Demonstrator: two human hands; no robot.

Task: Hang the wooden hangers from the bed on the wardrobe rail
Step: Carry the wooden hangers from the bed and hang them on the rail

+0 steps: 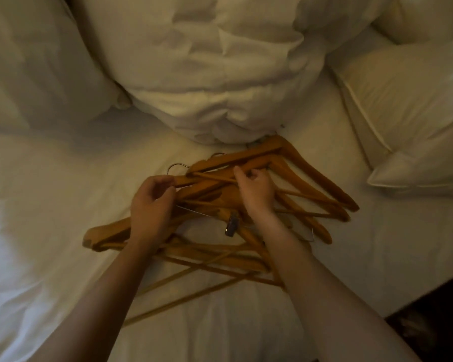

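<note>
left grip (152, 202) and right grip (256, 192) each curl round wooden hangers (233, 158) at frame centre; tangled hooks (177, 167) may snag and drag others.

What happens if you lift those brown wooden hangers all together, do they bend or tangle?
The brown wooden hangers look stiff, so they probably won't bend. They lie crossed in a heap with a metal hook poking out, so some will likely snag together. The left hand and right hand both grip them, so the bundle may be awkward.
</note>
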